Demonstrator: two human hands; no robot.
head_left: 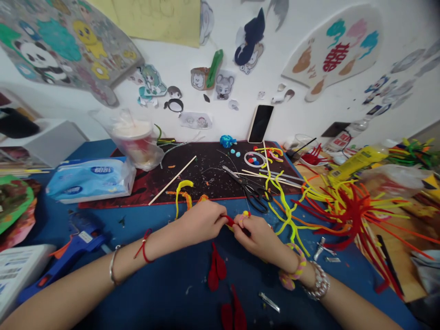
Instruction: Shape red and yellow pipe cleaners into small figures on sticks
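Note:
My left hand (206,221) and my right hand (252,231) meet over the blue mat (165,275), both closed on a short red pipe cleaner (229,221). The fingertips of both pinch it from either side. A small yellow and red bit shows at my right fingers. Below my hands lie red looped pieces (216,270), with more red loops (234,311) nearer the front edge. A bent yellow pipe cleaner (184,184) and orange curled pieces lie just beyond my left hand.
Black scissors (252,192) lie behind my right hand, beside yellow pipe cleaners (288,211). A red, orange and yellow bundle (354,211) spreads at the right. At the left are a blue glue gun (79,238), a tissue pack (92,178) and a bagged cup (135,142).

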